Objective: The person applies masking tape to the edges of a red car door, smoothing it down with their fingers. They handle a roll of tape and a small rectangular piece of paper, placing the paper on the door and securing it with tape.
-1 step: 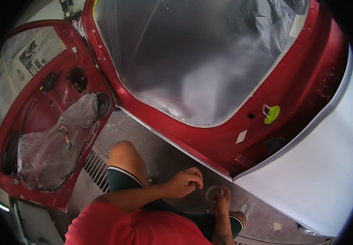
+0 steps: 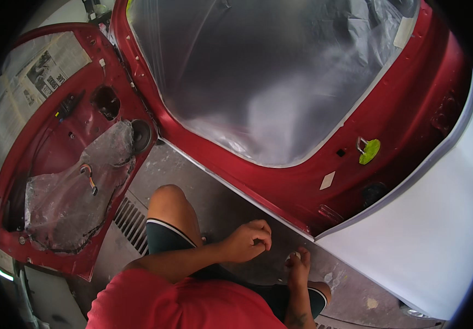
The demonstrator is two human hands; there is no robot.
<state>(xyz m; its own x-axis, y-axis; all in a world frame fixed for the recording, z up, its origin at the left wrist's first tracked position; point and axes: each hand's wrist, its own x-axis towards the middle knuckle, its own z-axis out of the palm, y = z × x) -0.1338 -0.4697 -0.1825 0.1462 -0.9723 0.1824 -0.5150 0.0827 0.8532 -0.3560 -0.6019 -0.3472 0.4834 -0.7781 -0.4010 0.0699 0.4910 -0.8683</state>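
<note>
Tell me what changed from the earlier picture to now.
Right hand has curled over the pale tape ring, which showed as an open loop before. Left hand, the knee and the open red door stayed put.

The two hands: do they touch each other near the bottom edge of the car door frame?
Apart. The head view shows the left hand and the right hand with a strip of grey floor between them.

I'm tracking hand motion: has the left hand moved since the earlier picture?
No. The left hand is at the same spot below the red door sill, as close to the right hand as before.
</note>
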